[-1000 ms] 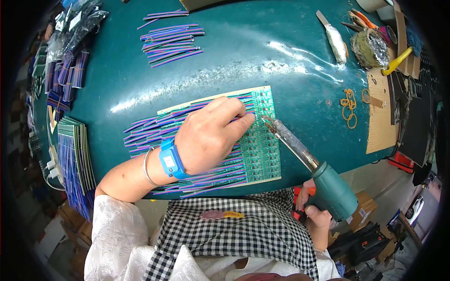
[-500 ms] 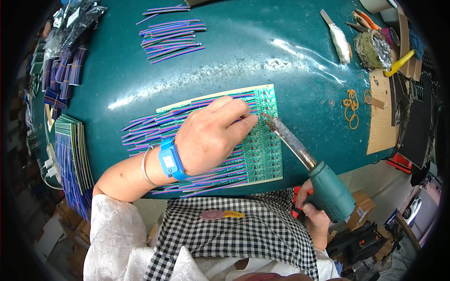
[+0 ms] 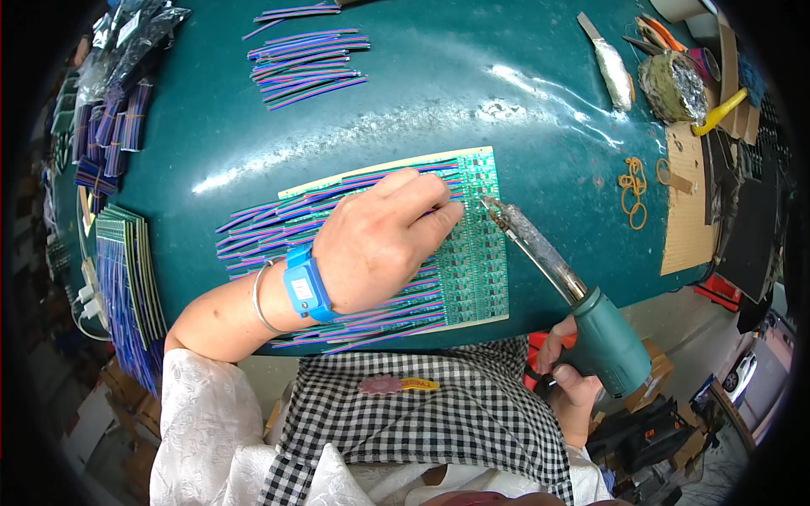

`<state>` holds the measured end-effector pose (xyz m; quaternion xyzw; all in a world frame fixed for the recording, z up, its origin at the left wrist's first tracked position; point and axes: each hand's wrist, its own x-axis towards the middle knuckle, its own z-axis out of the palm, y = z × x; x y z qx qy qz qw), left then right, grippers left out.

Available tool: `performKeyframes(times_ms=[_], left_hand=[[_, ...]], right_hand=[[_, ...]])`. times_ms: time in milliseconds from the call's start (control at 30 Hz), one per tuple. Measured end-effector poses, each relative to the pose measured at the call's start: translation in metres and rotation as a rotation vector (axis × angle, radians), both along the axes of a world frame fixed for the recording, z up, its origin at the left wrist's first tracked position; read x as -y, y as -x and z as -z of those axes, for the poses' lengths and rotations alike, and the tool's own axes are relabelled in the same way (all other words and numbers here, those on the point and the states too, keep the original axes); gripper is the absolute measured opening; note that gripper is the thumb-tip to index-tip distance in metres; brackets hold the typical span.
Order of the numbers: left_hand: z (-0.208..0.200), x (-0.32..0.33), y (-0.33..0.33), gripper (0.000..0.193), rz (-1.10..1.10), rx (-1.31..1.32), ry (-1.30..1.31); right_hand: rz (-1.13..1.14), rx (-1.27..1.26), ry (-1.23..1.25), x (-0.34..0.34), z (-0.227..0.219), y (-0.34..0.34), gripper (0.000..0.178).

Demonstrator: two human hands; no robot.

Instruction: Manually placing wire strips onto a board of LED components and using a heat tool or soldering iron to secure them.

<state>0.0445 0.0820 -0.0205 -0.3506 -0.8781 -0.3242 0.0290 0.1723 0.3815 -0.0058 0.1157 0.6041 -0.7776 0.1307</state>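
Observation:
A green circuit board panel (image 3: 477, 282) lies on the table with rows of small parts. Blue, red and black ribbon wires (image 3: 278, 221) stretch leftward from it in a dense row. My left hand (image 3: 375, 240) rests over the wires, thumb and forefinger pinched at a wire's end beside the board's pads; the pinched bit is mostly hidden. My right hand (image 3: 575, 390) grips a green-handled soldering gun (image 3: 609, 341) at the table's near edge. Its metal tip points up and left, just right of my left fingertips, over the panel.
More ribbon wires (image 3: 308, 67) lie loose at the back. Bundled wires (image 3: 105, 135) and a stack of wired boards (image 3: 126, 278) sit at the left. On the right are rubber bands (image 3: 631, 192), a foil-wrapped blade (image 3: 609, 72), a tape roll (image 3: 672, 84) and cardboard (image 3: 688, 211).
The soldering gun has shifted slightly to the right, its tip moving away from my left fingertips. My left hand keeps its pinch in nearly the same place.

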Motion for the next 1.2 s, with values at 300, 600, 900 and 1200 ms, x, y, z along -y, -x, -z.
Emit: performKeyframes(times_ms=[300,600,900,1200], left_hand=[[0.002,-0.001,0.001,0.034,-0.017,-0.010,-0.043],[0.001,0.000,0.002,0.034,-0.009,0.000,-0.019],[0.001,0.000,0.002,0.035,-0.012,-0.002,-0.019],[-0.001,-0.001,0.001,0.036,-0.010,-0.003,0.002]], right_hand=[[-0.156,-0.159,-0.061,-0.013,0.021,-0.006,0.046],[-0.140,-0.113,-0.085,-0.016,0.021,-0.013,0.058],[-0.295,-0.275,-0.384,-0.043,0.037,-0.020,0.054],[-0.110,-0.106,-0.036,-0.024,0.018,-0.010,0.059]])
